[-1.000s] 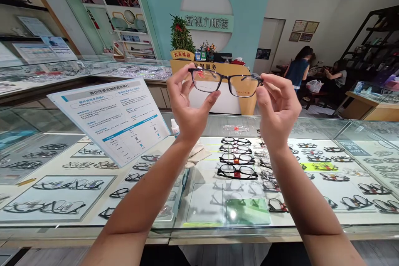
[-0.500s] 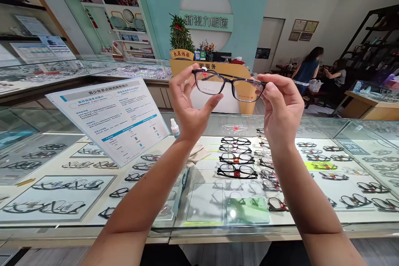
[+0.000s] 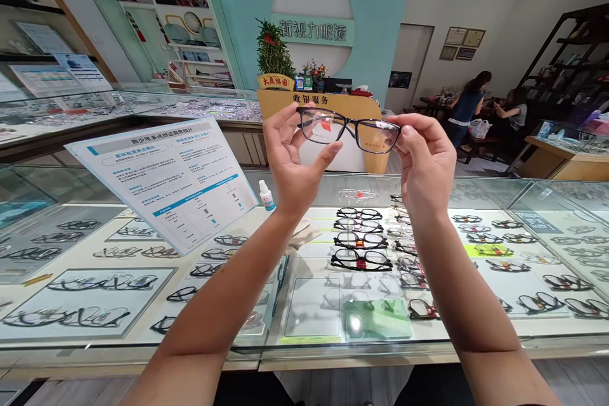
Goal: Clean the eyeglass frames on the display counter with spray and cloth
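Note:
A pair of dark-framed eyeglasses is held up in front of me above the glass counter. My right hand pinches its right end between thumb and fingers. My left hand has its fingers at the left end, partly behind the frame, with the thumb held apart below the left lens. Clear lenses fill the frame, and the right one bears small gold lettering. Something red shows through the left lens. Below, several black eyeglasses with red tags lie in a column on the counter.
A tilted printed sign stands left of my left arm. Beside it are a small white bottle and a beige cloth. The glass display counter spans the front. Two people are at the far right, near a yellow cashier desk.
The eyeglasses have turned slightly, and my right hand has shifted a little left. My left fingertips have moved further behind the frame. A red patch now shows through the left lens.

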### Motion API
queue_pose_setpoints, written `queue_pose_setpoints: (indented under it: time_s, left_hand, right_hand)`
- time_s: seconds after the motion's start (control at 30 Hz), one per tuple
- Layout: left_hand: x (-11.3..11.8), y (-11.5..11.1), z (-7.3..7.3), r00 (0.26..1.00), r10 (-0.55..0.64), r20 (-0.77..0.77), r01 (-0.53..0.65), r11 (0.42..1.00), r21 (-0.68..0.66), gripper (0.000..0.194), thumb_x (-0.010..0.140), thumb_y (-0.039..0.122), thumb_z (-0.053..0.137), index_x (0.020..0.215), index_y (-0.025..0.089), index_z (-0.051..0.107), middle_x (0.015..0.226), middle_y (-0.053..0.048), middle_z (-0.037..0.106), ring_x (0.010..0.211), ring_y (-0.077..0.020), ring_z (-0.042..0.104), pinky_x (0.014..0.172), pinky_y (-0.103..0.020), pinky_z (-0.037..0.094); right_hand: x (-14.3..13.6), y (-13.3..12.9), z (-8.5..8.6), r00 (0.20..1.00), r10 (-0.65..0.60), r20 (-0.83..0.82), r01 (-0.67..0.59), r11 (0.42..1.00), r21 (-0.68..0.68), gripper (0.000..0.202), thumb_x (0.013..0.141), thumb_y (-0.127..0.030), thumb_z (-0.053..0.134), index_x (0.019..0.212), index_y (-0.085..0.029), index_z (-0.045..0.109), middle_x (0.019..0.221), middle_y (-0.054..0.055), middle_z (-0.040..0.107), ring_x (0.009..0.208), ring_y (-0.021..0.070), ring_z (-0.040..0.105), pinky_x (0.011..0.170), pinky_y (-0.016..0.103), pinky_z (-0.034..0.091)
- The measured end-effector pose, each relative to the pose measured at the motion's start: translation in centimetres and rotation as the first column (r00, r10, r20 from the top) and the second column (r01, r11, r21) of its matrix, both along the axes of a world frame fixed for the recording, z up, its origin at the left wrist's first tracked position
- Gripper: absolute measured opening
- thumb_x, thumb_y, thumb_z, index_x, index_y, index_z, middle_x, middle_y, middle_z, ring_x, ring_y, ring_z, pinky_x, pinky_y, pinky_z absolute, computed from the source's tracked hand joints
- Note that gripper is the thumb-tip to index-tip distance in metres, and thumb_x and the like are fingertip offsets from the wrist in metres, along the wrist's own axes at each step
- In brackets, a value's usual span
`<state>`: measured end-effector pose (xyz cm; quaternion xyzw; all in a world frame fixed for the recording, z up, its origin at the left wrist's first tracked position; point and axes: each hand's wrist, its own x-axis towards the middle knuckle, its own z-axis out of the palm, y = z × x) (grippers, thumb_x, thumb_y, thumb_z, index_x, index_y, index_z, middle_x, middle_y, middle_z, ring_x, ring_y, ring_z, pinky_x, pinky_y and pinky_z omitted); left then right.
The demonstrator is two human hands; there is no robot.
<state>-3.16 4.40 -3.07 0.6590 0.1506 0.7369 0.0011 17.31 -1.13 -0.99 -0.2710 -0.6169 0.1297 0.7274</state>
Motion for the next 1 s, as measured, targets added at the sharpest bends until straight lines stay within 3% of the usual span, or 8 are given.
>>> queue_pose_setpoints:
  time_s: [0.23,0.43,0.6,0.77,1.0]
  left_hand:
    - [-0.1,0.1,0.0,0.999,-0.011,-0.033,0.008,0.996,-0.088,0.092,0.089,0.078,0.081,0.161,0.041,0.038,0.152,-0.013,0.063,0.152,-0.0368,0.063,0.124,-0.058,0.058]
    - [-0.6,-0.4,0.6,0.990,-0.073,-0.118,0.057,0.990,-0.132,0.089,0.090,0.079,0.079,0.161,0.040,0.042,0.149,-0.013,0.068,0.148,-0.0364,0.067,0.120,-0.058,0.061]
    - [-0.6,-1.1,1.3,0.952,-0.230,-0.203,0.186,0.958,-0.217,0.092,0.081,0.082,0.086,0.156,0.038,0.052,0.144,-0.012,0.071,0.146,-0.0376,0.068,0.115,-0.053,0.066]
    - [-1.0,-2.1,1.9,0.900,-0.352,-0.256,0.268,0.911,-0.312,0.092,0.075,0.077,0.094,0.151,0.037,0.058,0.145,-0.012,0.074,0.141,-0.0374,0.072,0.114,-0.052,0.067]
    - [-1.3,-2.4,2.2,0.878,-0.414,-0.239,0.304,0.869,-0.391,0.093,0.074,0.073,0.097,0.150,0.035,0.060,0.148,-0.013,0.073,0.140,-0.0372,0.072,0.113,-0.052,0.067]
  right_hand:
    - [0.6,1.1,-0.4,0.999,0.050,0.020,-0.049,0.998,-0.036,0.024,0.109,-0.040,0.059,0.120,-0.028,0.076,0.128,0.009,0.080,0.118,0.0237,0.078,0.100,0.043,0.067]
    - [1.4,0.2,0.8,0.999,0.032,0.038,-0.028,0.994,-0.103,0.015,0.100,-0.037,0.071,0.106,-0.027,0.080,0.119,0.006,0.083,0.112,0.0220,0.078,0.102,0.042,0.063]
    - [1.6,-0.8,1.6,0.959,0.217,0.183,-0.165,0.951,-0.261,0.029,0.093,-0.054,0.086,0.097,-0.025,0.083,0.104,0.004,0.084,0.096,0.0200,0.075,0.086,0.037,0.062]
    - [1.5,-1.2,1.7,0.903,0.383,0.195,-0.295,0.881,-0.369,0.036,0.090,-0.060,0.089,0.090,-0.024,0.086,0.093,0.004,0.084,0.084,0.0172,0.070,0.081,0.035,0.058]
    - [1.8,-1.3,1.8,0.883,0.422,0.207,-0.316,0.859,-0.403,0.041,0.086,-0.064,0.092,0.090,-0.024,0.089,0.088,0.004,0.083,0.078,0.0166,0.067,0.073,0.033,0.055]
